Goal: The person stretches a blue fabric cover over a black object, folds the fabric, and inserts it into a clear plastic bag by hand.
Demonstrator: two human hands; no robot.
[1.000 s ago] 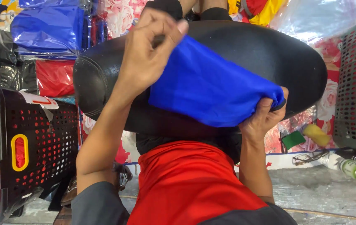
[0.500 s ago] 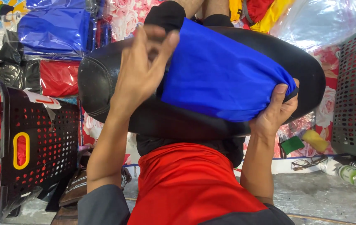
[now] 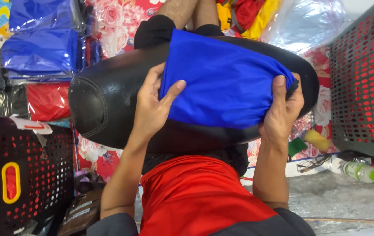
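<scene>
A smooth, bright blue cloth (image 3: 226,83) lies stretched over a long, rounded black cushion (image 3: 108,109) of stitched, leather-like material across the middle of the frame. The left hand (image 3: 152,109) pinches the cloth's left edge, thumb on top, grip closed on the fabric. The right hand (image 3: 283,109) clamps the bunched right end against the cushion. At the lower left stands a black perforated plastic basket (image 3: 42,170); at the right, a grey one (image 3: 361,83) and a clear bottle (image 3: 359,170) with a green cap.
</scene>
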